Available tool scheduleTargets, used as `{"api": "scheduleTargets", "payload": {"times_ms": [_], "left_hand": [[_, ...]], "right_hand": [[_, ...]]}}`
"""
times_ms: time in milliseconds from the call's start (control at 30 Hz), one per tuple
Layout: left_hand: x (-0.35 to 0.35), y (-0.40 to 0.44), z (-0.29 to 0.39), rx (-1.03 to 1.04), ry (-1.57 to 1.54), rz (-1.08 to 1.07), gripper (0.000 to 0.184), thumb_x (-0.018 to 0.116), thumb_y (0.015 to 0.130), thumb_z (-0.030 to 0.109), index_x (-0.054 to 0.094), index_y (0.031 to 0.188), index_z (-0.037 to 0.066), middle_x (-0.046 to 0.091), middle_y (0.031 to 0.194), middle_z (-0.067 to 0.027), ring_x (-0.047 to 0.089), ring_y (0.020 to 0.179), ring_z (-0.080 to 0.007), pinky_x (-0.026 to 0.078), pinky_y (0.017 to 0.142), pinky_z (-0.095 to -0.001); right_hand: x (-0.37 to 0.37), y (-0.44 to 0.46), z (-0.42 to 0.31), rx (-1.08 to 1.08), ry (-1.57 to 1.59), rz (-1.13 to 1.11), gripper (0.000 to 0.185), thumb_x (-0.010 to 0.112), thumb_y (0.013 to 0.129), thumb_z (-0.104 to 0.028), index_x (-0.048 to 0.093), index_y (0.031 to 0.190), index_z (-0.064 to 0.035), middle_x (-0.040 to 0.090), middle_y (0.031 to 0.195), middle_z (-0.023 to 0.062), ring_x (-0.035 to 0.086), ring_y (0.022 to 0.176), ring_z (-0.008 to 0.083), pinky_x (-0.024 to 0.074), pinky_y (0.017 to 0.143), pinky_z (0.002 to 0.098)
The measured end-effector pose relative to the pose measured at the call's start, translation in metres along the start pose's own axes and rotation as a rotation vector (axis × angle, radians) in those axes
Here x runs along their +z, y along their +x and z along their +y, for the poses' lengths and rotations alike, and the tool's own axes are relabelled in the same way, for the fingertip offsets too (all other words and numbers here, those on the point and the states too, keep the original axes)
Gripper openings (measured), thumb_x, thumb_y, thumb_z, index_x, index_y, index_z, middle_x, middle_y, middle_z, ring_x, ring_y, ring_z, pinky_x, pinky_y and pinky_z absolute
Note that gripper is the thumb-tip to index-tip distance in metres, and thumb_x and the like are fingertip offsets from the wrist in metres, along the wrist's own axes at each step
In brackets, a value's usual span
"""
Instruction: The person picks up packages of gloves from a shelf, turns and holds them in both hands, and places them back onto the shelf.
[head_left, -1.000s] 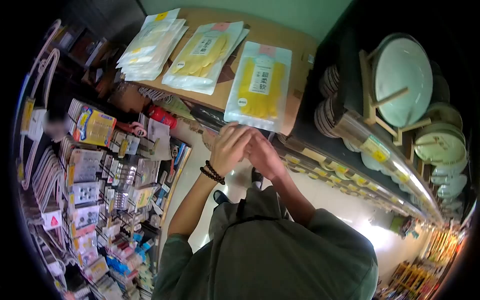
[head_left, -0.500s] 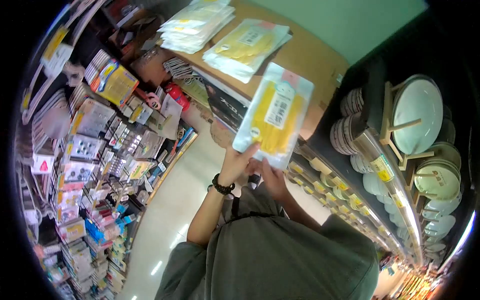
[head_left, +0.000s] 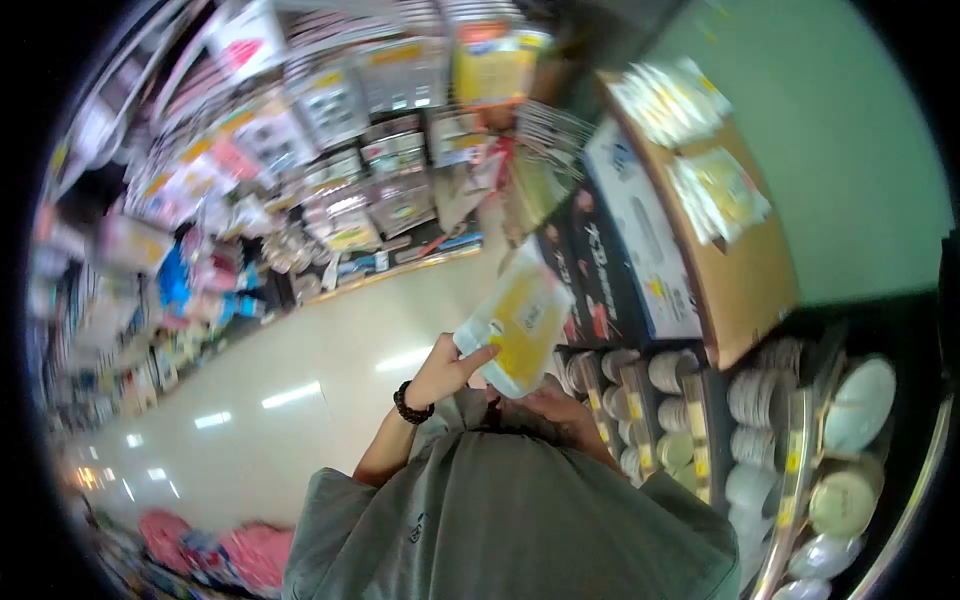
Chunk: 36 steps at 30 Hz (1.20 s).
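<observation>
A clear packet of yellow gloves [head_left: 520,322] is held in front of my chest, tilted and a little blurred. My left hand [head_left: 446,368], with a dark bead bracelet at the wrist, grips its lower left edge, the thumb lying on the front. My right hand [head_left: 550,400] is at the packet's lower end, its fingers partly hidden and blurred, so its grip cannot be made out. Up to the right, a pile of pale packets [head_left: 672,102] and a smaller pile of yellow packets [head_left: 720,192] lie on a cardboard box [head_left: 745,290].
Racks of hanging goods [head_left: 340,190] fill the upper left. Shelves with stacked bowls [head_left: 760,400] and plates [head_left: 860,403] stand at the lower right. Pale floor [head_left: 300,400] shows to the left. Pink bundles [head_left: 255,552] lie at the lower left.
The packet has come off the cardboard box into my hold and is now before my chest. The view has turned, bringing the box to the right and more floor into sight.
</observation>
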<state>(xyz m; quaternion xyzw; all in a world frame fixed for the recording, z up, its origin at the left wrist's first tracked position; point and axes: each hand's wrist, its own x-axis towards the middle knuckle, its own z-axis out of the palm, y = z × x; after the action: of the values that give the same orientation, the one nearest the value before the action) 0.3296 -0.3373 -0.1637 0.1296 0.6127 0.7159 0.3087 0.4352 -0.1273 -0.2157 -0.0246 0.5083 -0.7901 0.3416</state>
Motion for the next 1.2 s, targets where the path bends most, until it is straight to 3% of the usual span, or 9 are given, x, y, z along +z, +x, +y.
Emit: {"api": "scheduleTargets", "payload": {"times_ms": [67, 133, 233, 333, 433, 567, 800, 1067, 1200], "left_hand": [[-0.025, -0.029, -0.016, 0.037, 0.019, 0.189, 0.02, 0.063, 0.094, 0.012, 0.065, 0.105, -0.004, 0.07, 0.09, -0.0041, 0.062, 0.08, -0.0095, 0.05, 0.07, -0.027], [-0.051, -0.056, -0.035, 0.063, 0.047, 0.375, 0.02, 0.063, 0.093, 0.012, 0.065, 0.103, -0.005, 0.071, 0.087, -0.006, 0.062, 0.076, -0.0103, 0.05, 0.067, -0.028], [-0.073, -0.104, -0.047, 0.025, 0.081, 0.615, 0.02, 0.063, 0.092, 0.013, 0.065, 0.104, -0.004, 0.069, 0.081, -0.0085, 0.063, 0.074, -0.0123, 0.05, 0.065, -0.03], [-0.074, -0.142, -0.05, 0.184, 0.017, 0.85, 0.019, 0.062, 0.092, 0.011, 0.065, 0.104, -0.004, 0.068, 0.085, -0.0123, 0.063, 0.074, -0.0157, 0.05, 0.064, -0.0317], [-0.072, -0.177, -0.033, 0.191, 0.101, 1.054, 0.019, 0.063, 0.091, 0.009, 0.064, 0.105, -0.004, 0.067, 0.093, -0.0159, 0.065, 0.078, -0.0195, 0.051, 0.065, -0.0326], [-0.091, -0.211, -0.03, 0.348, 0.402, 1.248, 0.026, 0.065, 0.089, 0.005, 0.062, 0.113, -0.003, 0.067, 0.103, -0.0157, 0.065, 0.09, -0.0221, 0.051, 0.079, -0.0321], [-0.152, -0.25, -0.037, 0.153, 0.024, 1.328, 0.029, 0.063, 0.091, 0.002, 0.06, 0.119, -0.004, 0.067, 0.111, -0.0103, 0.061, 0.1, -0.0144, 0.049, 0.087, -0.0303], [-0.298, -0.263, -0.005, 0.334, -0.422, 1.413, 0.043, 0.054, 0.097, 0.004, 0.043, 0.137, -0.004, 0.06, 0.127, -0.0098, 0.054, 0.119, -0.0168, 0.043, 0.1, -0.0311], [-0.392, -0.278, 0.0, 0.483, -0.632, 1.493, 0.028, 0.056, 0.098, 0.011, 0.057, 0.125, 0.0, 0.062, 0.099, 0.0003, 0.052, 0.086, -0.0075, 0.043, 0.079, -0.0256]], "right_hand": [[0.009, 0.031, 0.006, 0.05, -0.111, -0.013, 0.045, 0.052, 0.1, -0.031, 0.047, 0.136, -0.0041, 0.057, 0.126, 0.014, 0.053, 0.12, 0.024, 0.0431, 0.099, 0.0407], [0.015, 0.064, 0.01, 0.155, 0.352, -0.119, 0.045, 0.048, 0.101, -0.036, 0.049, 0.134, -0.0049, 0.059, 0.125, 0.0126, 0.055, 0.117, 0.0226, 0.045, 0.096, 0.0402], [0.021, 0.121, 0.024, 0.367, 0.44, -0.125, 0.044, 0.043, 0.103, -0.039, 0.051, 0.132, -0.0065, 0.06, 0.124, 0.0104, 0.057, 0.114, 0.0198, 0.0468, 0.094, 0.0399], [0.059, 0.17, 0.016, 0.539, 0.318, -0.04, 0.039, 0.047, 0.103, -0.03, 0.049, 0.133, -0.0048, 0.06, 0.126, 0.0101, 0.057, 0.118, 0.0194, 0.0456, 0.1, 0.04], [0.086, 0.221, 0.022, 0.56, 0.254, -0.241, 0.039, 0.05, 0.101, -0.026, 0.048, 0.134, -0.0033, 0.059, 0.129, 0.0105, 0.056, 0.12, 0.0204, 0.0445, 0.102, 0.0386], [0.149, 0.273, 0.014, 0.514, 0.212, -0.398, 0.042, 0.053, 0.099, -0.021, 0.045, 0.136, -0.0019, 0.058, 0.131, 0.0105, 0.058, 0.118, 0.0218, 0.045, 0.102, 0.0374], [0.217, 0.367, 0.009, 0.234, -0.073, -0.485, 0.034, 0.059, 0.095, -0.007, 0.054, 0.128, 0.0015, 0.063, 0.12, 0.0068, 0.059, 0.11, 0.0154, 0.047, 0.096, 0.0318], [0.275, 0.488, -0.052, -0.034, -0.527, -0.712, 0.028, 0.064, 0.092, -0.008, 0.062, 0.117, 0.0028, 0.066, 0.105, 0.0061, 0.06, 0.095, 0.0113, 0.0485, 0.081, 0.027], [0.295, 0.545, -0.054, -0.28, -0.885, -0.807, 0.028, 0.064, 0.09, -0.009, 0.062, 0.116, 0.0014, 0.066, 0.1, 0.0092, 0.06, 0.092, 0.0123, 0.0479, 0.08, 0.0277]]}}
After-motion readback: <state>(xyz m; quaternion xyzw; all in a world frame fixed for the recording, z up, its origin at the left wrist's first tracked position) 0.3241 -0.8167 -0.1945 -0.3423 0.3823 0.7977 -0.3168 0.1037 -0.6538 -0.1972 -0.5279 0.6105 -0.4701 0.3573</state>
